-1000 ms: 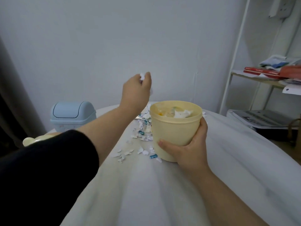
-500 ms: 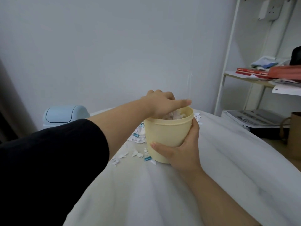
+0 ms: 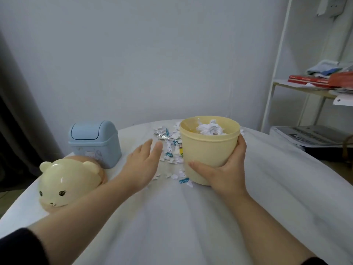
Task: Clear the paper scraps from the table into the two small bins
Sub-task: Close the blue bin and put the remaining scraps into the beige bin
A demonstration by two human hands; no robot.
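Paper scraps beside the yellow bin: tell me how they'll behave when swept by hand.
The paper scraps look thin and small, so probably very light and apt to scatter. The wrinkled tablecloth may snag them. The open left hand could likely gather several together.

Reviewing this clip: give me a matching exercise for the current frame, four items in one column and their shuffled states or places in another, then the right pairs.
Items:
1. yellow bin
2. blue bin
3. bear lid
4. left hand

States:
A. lying on the table, off its bin
B. flap shut, standing at the table's far left
C. open and empty, reaching toward the scraps
D. gripped by the right hand, paper inside

Pairs: 1-D, 2-B, 3-A, 4-C
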